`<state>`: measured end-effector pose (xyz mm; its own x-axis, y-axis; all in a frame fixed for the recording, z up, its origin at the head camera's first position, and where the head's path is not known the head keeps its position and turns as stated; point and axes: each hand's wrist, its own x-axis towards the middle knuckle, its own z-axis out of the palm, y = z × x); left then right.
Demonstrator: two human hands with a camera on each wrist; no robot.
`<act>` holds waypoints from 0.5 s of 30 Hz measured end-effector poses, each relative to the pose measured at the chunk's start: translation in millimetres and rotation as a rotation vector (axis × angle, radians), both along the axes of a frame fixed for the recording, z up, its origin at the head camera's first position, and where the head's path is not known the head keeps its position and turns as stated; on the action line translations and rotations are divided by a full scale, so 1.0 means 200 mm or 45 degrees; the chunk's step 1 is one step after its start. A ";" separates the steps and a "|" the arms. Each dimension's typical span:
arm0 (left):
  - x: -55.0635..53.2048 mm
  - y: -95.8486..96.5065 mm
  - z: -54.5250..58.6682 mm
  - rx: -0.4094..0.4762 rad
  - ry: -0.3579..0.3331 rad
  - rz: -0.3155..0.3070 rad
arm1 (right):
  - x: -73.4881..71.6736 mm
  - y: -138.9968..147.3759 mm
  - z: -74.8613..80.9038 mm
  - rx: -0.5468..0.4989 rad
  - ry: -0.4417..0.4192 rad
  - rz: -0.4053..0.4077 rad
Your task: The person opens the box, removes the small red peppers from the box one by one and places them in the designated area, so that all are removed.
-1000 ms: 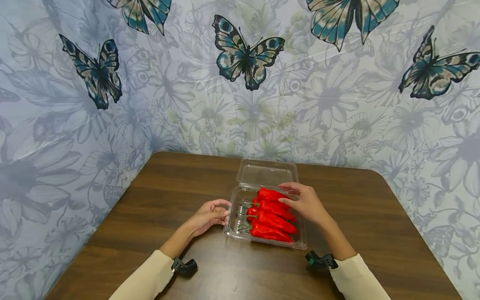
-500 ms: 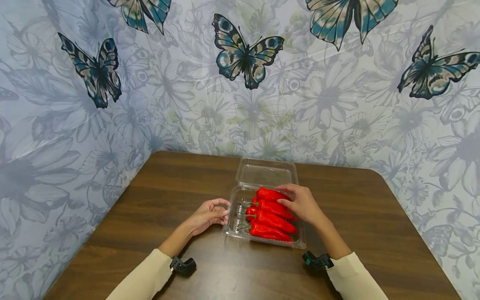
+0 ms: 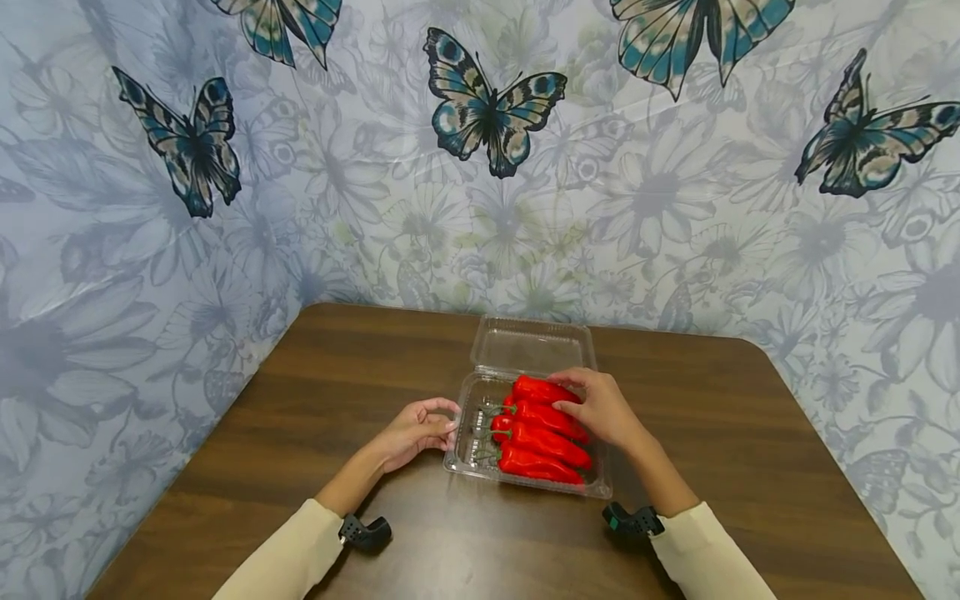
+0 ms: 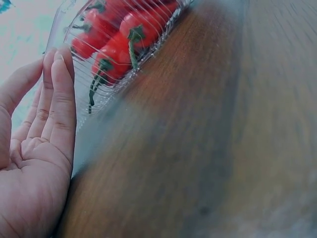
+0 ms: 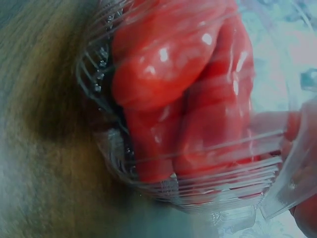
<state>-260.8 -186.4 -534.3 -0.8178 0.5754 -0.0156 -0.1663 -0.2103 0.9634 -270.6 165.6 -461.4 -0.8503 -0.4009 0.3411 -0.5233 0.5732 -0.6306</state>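
A clear plastic clamshell container (image 3: 468, 471) lies on the table with its lid (image 3: 532, 343) folded back. Several long red peppers (image 3: 546, 442) with green stems lie side by side in it. My right hand (image 3: 606, 408) reaches over the right rim and grips the farthest red pepper (image 3: 538, 388), thumb on the near side, fingers on the far side. In the right wrist view, the container wall and peppers (image 5: 163, 64) partly hide that hand. My left hand (image 3: 414, 432) touches the left rim with its fingertips; its fingers look fairly straight in the left wrist view.
The brown wooden table (image 3: 360, 350) reaches back to a wall (image 3: 322, 208) covered with a butterfly and flower print. Dark wrist cameras (image 3: 365, 533) are strapped near both cream sleeves (image 3: 285, 554).
My right hand has shifted slightly left over the farthest pepper, with its thumb and fingers farther along it. The left hand stays at the rim, and the peppers keep their places.
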 end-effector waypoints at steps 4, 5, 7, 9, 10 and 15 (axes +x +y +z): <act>0.00 0.00 0.00 -0.005 -0.001 -0.006 | 0.00 -0.01 0.00 0.017 0.017 0.007; -0.01 0.00 0.00 -0.004 -0.002 -0.008 | 0.00 -0.01 0.01 0.022 0.023 0.005; -0.01 0.00 0.01 -0.002 -0.003 -0.007 | 0.00 -0.01 0.01 0.030 0.037 0.002; -0.01 0.00 0.01 0.000 -0.005 -0.004 | 0.00 -0.01 0.01 0.041 0.050 0.000; -0.01 0.00 0.01 0.000 -0.007 -0.002 | 0.00 -0.01 0.01 0.047 0.053 -0.001; -0.01 0.00 0.02 -0.004 -0.018 0.003 | 0.00 -0.01 0.01 0.082 0.062 0.005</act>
<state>-261.8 -186.5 -531.2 -0.8188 0.5733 -0.0291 -0.1797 -0.2079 0.9615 -271.3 163.1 -459.7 -0.8316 -0.4268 0.3554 -0.5549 0.6097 -0.5660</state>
